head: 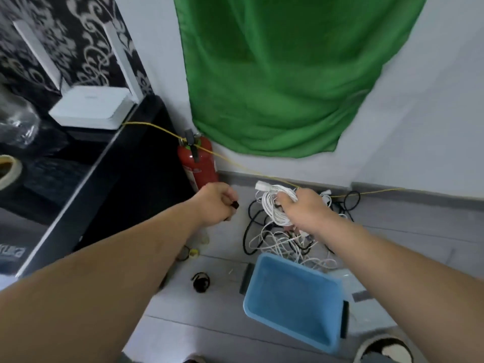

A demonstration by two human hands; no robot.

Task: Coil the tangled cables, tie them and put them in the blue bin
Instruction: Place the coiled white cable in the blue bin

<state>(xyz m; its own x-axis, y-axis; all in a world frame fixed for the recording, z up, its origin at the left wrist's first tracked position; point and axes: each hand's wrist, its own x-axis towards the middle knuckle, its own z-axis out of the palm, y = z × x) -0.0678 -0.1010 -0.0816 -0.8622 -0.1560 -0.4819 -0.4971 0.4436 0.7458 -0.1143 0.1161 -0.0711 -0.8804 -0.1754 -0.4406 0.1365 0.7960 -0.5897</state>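
Right hand (305, 208) grips upright white coil (275, 205); left hand (216, 204) pinches tie (235, 204) (black).

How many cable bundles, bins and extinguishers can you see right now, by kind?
White cable coil, held in the right hand: 1
Tangled cable pile on the floor: 1
Small black coil on the floor: 1
Blue bin: 1
Red fire extinguisher: 1
Total: 5

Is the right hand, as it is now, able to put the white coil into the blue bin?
Probably yes: the right hand grips the white cable coil, and the blue bin sits open and empty just below.
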